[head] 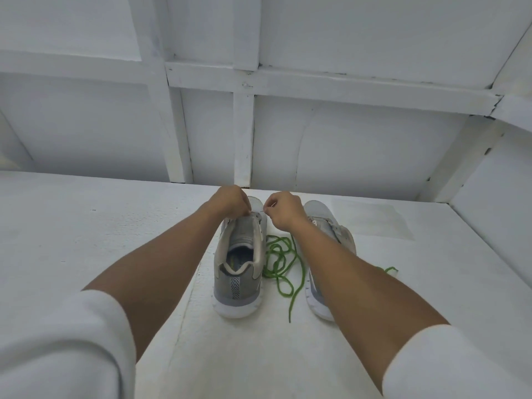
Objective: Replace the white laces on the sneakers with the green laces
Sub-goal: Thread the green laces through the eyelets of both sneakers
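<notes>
**Unlacing the left sneaker: white lace coming out at the toe end**

Both of your hands are at the front eyelets of the left sneaker [239,254], which stands on the desk [86,226] with its heel toward you. Your right hand [283,210], just right of that sneaker's toe, pinches a thin white lace [262,210] between thumb and forefinger. Your left hand [230,201] is curled fingertips-down on the same eyelet row. It looks to be bracing the upper, though it may be gripping lace; I can't tell.

To do it well, keep the upper pinned, pull the lace straight out through one eyelet at a time, and don't yank sideways or the sneaker tips.

Counts:
- Sneakers: two. The right sneaker [331,226] is just beside the left one and partly behind your forearm.
- Green laces [280,260]: one loose tangle between the two sneakers. A green bit [390,269] shows beyond the right sneaker; whether it's a separate lace is unclear.
- White lace: one visible strand.
</notes>
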